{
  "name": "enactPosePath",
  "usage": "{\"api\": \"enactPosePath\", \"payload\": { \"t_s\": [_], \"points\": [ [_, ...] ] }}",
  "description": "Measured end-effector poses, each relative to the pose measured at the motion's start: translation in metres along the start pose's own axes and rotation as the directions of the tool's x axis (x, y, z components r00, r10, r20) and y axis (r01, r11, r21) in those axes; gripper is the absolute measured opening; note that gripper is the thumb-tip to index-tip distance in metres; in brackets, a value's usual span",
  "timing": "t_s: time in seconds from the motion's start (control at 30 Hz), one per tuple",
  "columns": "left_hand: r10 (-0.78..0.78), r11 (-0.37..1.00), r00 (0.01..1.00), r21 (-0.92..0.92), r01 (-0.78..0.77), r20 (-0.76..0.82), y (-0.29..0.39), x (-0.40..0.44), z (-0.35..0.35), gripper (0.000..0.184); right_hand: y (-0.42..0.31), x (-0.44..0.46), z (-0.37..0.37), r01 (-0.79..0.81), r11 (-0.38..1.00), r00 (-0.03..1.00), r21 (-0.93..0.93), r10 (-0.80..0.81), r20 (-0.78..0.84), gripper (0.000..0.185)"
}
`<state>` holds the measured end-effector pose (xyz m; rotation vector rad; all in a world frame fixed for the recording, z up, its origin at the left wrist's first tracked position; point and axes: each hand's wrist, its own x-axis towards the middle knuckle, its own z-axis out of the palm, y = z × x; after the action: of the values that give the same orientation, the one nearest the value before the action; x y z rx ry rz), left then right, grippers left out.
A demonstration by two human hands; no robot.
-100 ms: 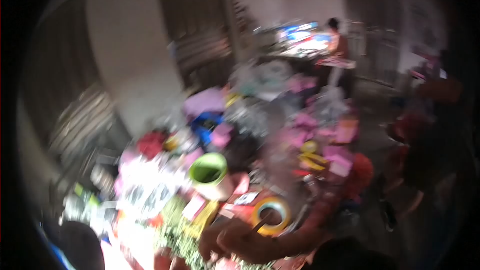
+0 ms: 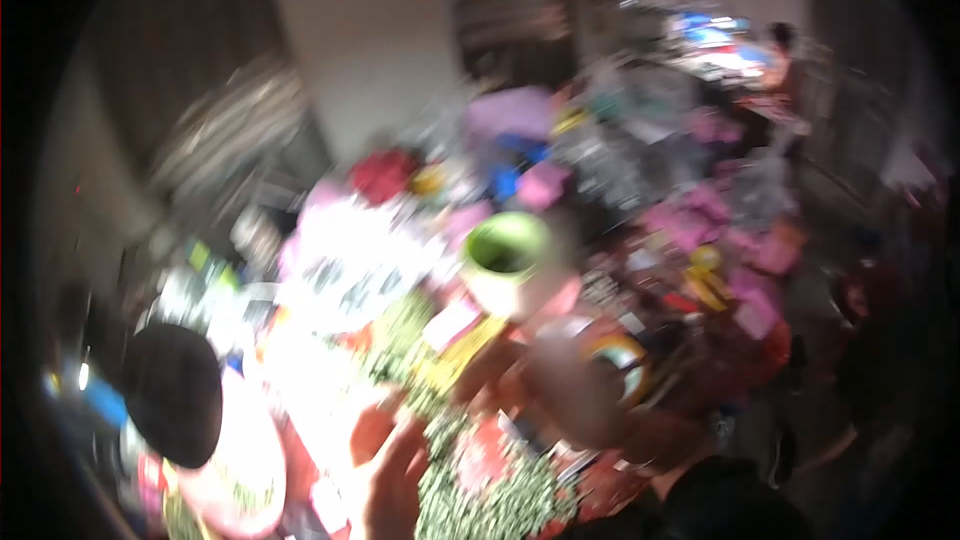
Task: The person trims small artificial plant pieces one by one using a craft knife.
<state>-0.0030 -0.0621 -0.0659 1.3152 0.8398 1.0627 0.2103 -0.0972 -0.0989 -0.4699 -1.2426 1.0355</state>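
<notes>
My left hand is low in the middle of the head view, fingers bent upward under bright light. Glare and blur hide whether anything is between them. To its right, my right hand reaches in with curled fingers, smeared by motion. Its fingers look closed, but what they grip cannot be made out. Below and between the hands lie many small green leafy bits. A yellow packet lies just beyond my right fingers. Behind that hand sits a roll of tape, partly covered. Farther back stands a pale tub with a green rim.
Plastic bags and pink pieces crowd the far side. At the left are a dark rounded object and a pale pink tray holding some green bits. A person is at the back right.
The view has swung left and down, so the things sit farther right and higher. More of my left hand shows. My right hand now covers part of the tape roll.
</notes>
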Motion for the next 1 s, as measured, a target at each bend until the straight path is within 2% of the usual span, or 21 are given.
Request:
{"api": "enactPosePath", "payload": {
  "t_s": [0.03, 0.07, 0.1, 0.13, 0.17, 0.2, 0.27, 0.33, 0.37, 0.4, 0.53, 0.6, 0.67, 0.73, 0.77, 0.8, 0.87, 0.93, 1.0],
  "points": [
    [-0.200, 0.974, 0.976, -0.127, 0.188, -0.087, -0.033, -0.003, 0.011, 0.031, 0.016, 0.001, -0.004, 0.066, 0.977, 0.998, -0.203, -0.069, -0.007, 0.014],
    [-0.291, 0.938, 0.956, -0.208, 0.276, -0.041, -0.030, -0.001, 0.019, 0.029, 0.003, -0.004, -0.001, -0.033, 0.969, 0.996, -0.244, 0.012, -0.086, 0.013],
    [-0.260, 0.935, 0.965, -0.247, 0.255, 0.011, -0.042, 0.003, 0.023, 0.028, -0.001, -0.004, -0.009, 0.106, 0.914, 0.990, -0.391, -0.135, -0.048, 0.015],
    [-0.238, 0.929, 0.968, -0.274, 0.250, 0.075, -0.048, 0.006, 0.023, 0.027, -0.003, -0.005, -0.017, 0.100, 0.939, 0.992, -0.330, -0.120, -0.040, 0.015],
    [-0.242, 0.919, 0.964, -0.292, 0.264, 0.108, -0.054, 0.009, 0.019, 0.026, -0.009, -0.009, -0.017, -0.120, 0.991, 0.973, -0.059, 0.106, -0.204, 0.014],
    [-0.236, 0.910, 0.960, -0.314, 0.272, 0.148, -0.059, 0.011, 0.018, 0.025, -0.015, -0.010, -0.014, -0.143, 0.975, 0.957, -0.170, 0.092, -0.276, 0.013],
    [-0.250, 0.880, 0.962, -0.388, 0.274, 0.111, -0.063, 0.010, 0.022, 0.026, -0.011, -0.006, -0.023, -0.006, 0.810, 0.987, -0.586, -0.091, -0.136, 0.014],
    [-0.250, 0.844, 0.951, -0.441, 0.305, 0.181, -0.064, 0.011, 0.022, 0.024, -0.008, -0.005, -0.015, -0.049, 0.816, 0.988, -0.576, -0.045, -0.148, 0.013],
    [-0.194, 0.847, 0.952, -0.449, 0.284, 0.237, -0.075, 0.013, 0.016, 0.026, -0.007, -0.004, -0.011, -0.081, 0.819, 0.985, -0.568, -0.023, -0.173, 0.013],
    [-0.191, 0.847, 0.953, -0.451, 0.281, 0.234, -0.076, 0.013, 0.015, 0.026, -0.006, -0.004, -0.011, -0.079, 0.819, 0.985, -0.568, -0.023, -0.169, 0.013],
    [-0.244, 0.787, 0.943, -0.523, 0.329, 0.227, -0.070, 0.017, 0.017, 0.026, -0.004, -0.001, -0.014, -0.045, 0.794, 0.994, -0.606, -0.024, -0.106, 0.014],
    [-0.286, 0.725, 0.910, -0.553, 0.411, 0.301, -0.071, 0.020, 0.016, 0.031, -0.005, 0.001, -0.016, -0.048, 0.828, 0.999, -0.559, 0.033, -0.036, 0.016],
    [-0.304, 0.685, 0.896, -0.579, 0.442, 0.325, -0.072, 0.022, 0.017, 0.035, -0.002, 0.001, -0.009, -0.082, 0.817, 0.995, -0.571, 0.035, -0.093, 0.015],
    [-0.343, 0.611, 0.870, -0.619, 0.493, 0.354, -0.072, 0.022, 0.018, 0.035, 0.000, 0.000, -0.009, -0.038, 0.631, 0.980, -0.775, -0.126, -0.151, 0.012],
    [-0.358, 0.592, 0.861, -0.626, 0.508, 0.361, -0.072, 0.023, 0.018, 0.037, -0.002, 0.001, -0.010, 0.023, 0.576, 0.984, -0.817, -0.157, -0.083, 0.010],
    [-0.358, 0.588, 0.861, -0.629, 0.509, 0.361, -0.073, 0.024, 0.017, 0.037, -0.002, 0.001, -0.010, 0.020, 0.574, 0.985, -0.819, -0.152, -0.082, 0.010],
    [-0.324, 0.534, 0.852, -0.664, 0.524, 0.412, -0.073, 0.025, 0.017, 0.040, -0.002, 0.001, -0.010, 0.089, 0.697, 0.989, -0.712, -0.144, -0.017, 0.009],
    [-0.320, 0.538, 0.849, -0.658, 0.527, 0.419, -0.075, 0.025, 0.017, 0.041, -0.004, 0.000, -0.014, 0.072, 0.684, 0.995, -0.726, -0.098, 0.006, 0.009],
    [-0.327, 0.552, 0.841, -0.635, 0.540, 0.431, -0.075, 0.025, 0.017, 0.039, 0.000, -0.003, -0.019, 0.097, 0.540, 0.982, -0.836, -0.189, -0.007, 0.008]
  ]
}}
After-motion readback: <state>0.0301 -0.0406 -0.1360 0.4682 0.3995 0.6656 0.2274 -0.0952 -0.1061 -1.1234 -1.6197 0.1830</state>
